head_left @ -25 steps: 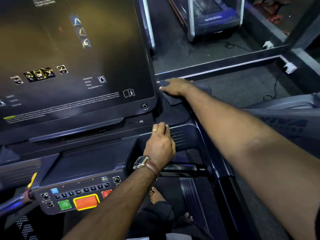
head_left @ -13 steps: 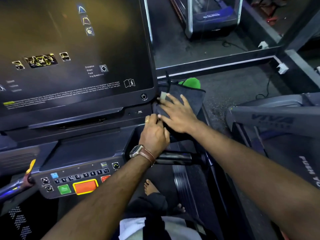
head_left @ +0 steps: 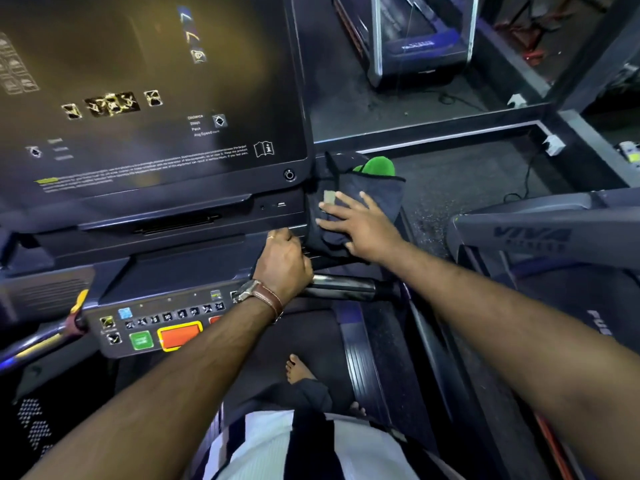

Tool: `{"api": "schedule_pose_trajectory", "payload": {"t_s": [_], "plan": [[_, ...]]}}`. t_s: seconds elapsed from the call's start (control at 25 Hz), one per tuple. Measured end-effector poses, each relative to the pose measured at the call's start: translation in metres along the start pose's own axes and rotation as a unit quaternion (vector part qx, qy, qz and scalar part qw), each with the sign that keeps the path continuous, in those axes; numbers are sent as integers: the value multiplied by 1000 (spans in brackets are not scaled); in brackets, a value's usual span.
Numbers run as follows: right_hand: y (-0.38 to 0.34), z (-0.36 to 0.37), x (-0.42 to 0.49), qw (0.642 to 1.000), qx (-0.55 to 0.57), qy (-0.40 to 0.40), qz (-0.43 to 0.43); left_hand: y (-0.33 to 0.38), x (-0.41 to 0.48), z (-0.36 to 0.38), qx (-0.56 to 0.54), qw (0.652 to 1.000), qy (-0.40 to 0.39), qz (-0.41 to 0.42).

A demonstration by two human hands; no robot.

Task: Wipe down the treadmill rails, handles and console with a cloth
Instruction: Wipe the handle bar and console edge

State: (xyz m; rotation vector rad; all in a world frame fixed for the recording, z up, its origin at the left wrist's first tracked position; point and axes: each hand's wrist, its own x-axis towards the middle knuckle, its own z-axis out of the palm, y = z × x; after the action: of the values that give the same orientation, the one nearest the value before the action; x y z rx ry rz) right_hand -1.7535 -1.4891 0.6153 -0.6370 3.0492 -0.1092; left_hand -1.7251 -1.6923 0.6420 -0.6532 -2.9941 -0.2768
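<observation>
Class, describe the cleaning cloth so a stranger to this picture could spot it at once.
Find the big dark console screen and go to its lower right corner. On the ledge just beside it lies the cloth, under the flat right hand. It alone is soft: dark grey, with a pale label and a bright green fold at its far edge.

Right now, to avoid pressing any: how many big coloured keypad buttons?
3: green button leftmost, orange button beside it, red button mostly behind left forearm; others possibly hidden.
</observation>
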Motion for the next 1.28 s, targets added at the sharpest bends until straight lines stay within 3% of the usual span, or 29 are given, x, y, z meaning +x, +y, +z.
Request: {"api": "schedule_pose_trajectory", "payload": {"t_s": [0.12, 0.28, 0.4, 0.52, 0.64, 0.76, 0.88, 0.92, 1.0, 1.08, 1.16, 1.28], "plan": [[13, -3, -10, 996, -62, -8, -60, -10, -12, -7, 3, 1000, 19, 10], [-9, 10, 6, 960, -167, -11, -224, -7, -18, -9, 39, 998, 33, 47], [-37, 18, 15, 950, -194, -36, -243, -4, -21, -8, 97, 993, 15, 71], [-19, 2, 9, 943, -183, -45, -275, -9, -23, -10, 105, 989, 12, 100], [11, -26, -12, 976, -86, -31, -199, -13, -26, -12, 92, 988, 26, 125], [8, -64, -36, 999, 17, -49, -13, -15, -29, -13, 71, 988, 28, 134], [-17, -66, -66, 992, 111, -61, 21, -23, -40, -8, 56, 990, 43, 119], [-30, -55, -79, 991, 91, -94, 20, -25, -40, -7, 58, 990, 42, 124], [-62, -18, -106, 989, -49, -124, 67, -28, -41, -6, 71, 987, 38, 137], [-76, 6, -107, 982, -146, -73, 99, -29, -42, -10, 83, 986, 31, 140], [-69, -10, -91, 978, -147, -123, 79, -32, -41, -13, 81, 986, 20, 141], [-50, -43, -65, 964, -51, -260, 31, -42, -45, -16, 42, 989, 14, 141]]}}
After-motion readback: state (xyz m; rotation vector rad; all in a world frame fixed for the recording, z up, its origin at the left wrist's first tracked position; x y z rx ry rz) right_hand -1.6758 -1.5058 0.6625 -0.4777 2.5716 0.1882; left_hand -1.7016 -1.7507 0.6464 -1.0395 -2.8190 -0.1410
